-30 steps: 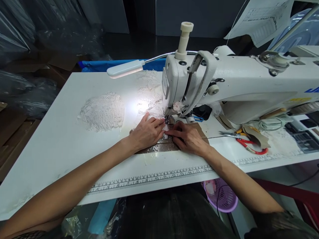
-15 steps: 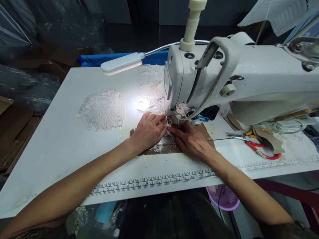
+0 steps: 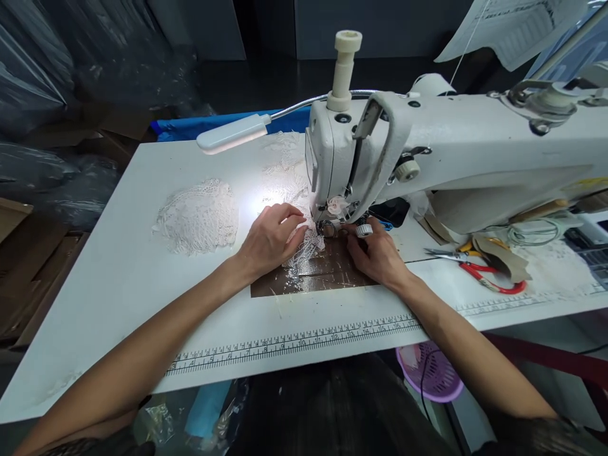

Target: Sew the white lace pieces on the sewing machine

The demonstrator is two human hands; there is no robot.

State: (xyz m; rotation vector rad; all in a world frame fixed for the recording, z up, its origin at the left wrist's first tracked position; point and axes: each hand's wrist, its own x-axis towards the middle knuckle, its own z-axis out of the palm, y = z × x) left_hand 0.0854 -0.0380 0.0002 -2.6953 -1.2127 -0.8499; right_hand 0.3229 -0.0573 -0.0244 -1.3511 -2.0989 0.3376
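A white sewing machine (image 3: 427, 158) stands on a white table (image 3: 118, 278). A small piece of white lace (image 3: 304, 247) lies by the presser foot (image 3: 327, 229), over a brown taped patch (image 3: 327, 272). My left hand (image 3: 270, 240) curls around the lace's left side, its fingers pinching it. My right hand (image 3: 375, 253) lies on the brown patch just right of the presser foot, fingertips at the foot; what they touch is hidden.
A pile of white lace (image 3: 197, 215) lies to the left, more lace (image 3: 285, 158) under the gooseneck lamp (image 3: 232, 134). Red-handled scissors (image 3: 479, 272) and paper scraps lie at the right. A ruler strip (image 3: 294, 342) runs along the front edge. A purple basket (image 3: 432, 373) sits below.
Both hands were pressed flat together at the needle. Now the left hand has lifted and gathered the lace, and the right hand has shifted right, baring more of the brown patch.
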